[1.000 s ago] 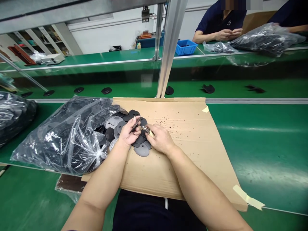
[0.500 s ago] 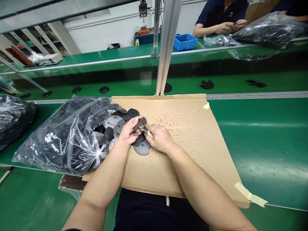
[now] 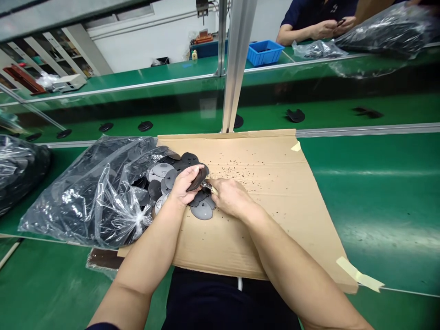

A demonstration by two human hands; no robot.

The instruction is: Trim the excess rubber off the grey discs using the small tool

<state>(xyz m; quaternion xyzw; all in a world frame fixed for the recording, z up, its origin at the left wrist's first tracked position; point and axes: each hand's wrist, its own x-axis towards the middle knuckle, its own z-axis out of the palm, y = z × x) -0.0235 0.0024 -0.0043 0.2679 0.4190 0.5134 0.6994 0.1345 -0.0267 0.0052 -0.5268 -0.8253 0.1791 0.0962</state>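
Note:
My left hand is closed on a dark round plastic disc, which it holds tilted up above a pile of similar discs. In my right hand is a pair of small metal cutting pliers with pale handles, its jaws close to the disc's lower right edge. Whether the jaws touch the disc I cannot tell. The pile spills from the mouth of a clear plastic bag full of discs on the left. Tiny black bits lie scattered on the cardboard sheet beneath my hands.
Beyond the cardboard stands a metal post. Behind it a green conveyor belt carries several dark parts. At the far side are a blue bin, another plastic bag and a co-worker's hands. Masking tape holds the cardboard's corner.
The disc in my left hand has turned so that more of its flat face shows. My right hand and the pliers have shifted slightly right, a little away from my left hand.

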